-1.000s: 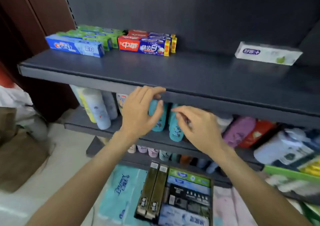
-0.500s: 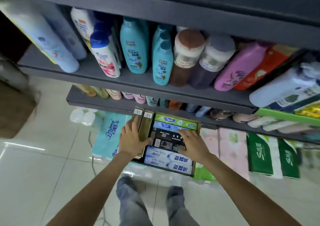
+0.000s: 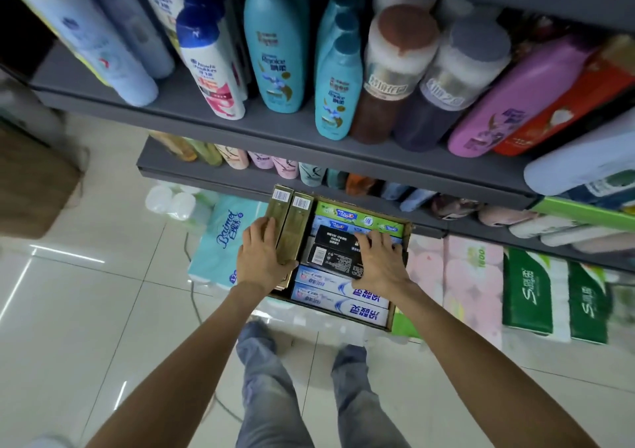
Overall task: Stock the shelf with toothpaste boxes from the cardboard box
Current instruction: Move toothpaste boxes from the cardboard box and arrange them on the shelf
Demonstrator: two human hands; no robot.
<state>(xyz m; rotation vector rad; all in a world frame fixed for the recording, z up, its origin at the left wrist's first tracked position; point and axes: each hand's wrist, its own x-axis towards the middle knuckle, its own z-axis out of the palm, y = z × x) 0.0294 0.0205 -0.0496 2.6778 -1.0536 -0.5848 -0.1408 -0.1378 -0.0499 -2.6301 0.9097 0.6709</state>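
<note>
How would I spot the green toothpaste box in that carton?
Find the open cardboard box on the floor under the shelves. The green toothpaste box lies crosswise along its far edge, just beyond the right hand. It is the only bright green box; its neighbours are black, gold or blue-white.

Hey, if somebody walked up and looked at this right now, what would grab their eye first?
Probably the two hands low in the middle: the left hand grips two gold boxes, and the right hand rests on the black boxes in the open cardboard box of toothpaste. Next, the row of bright shampoo bottles on the grey shelf above.
</note>
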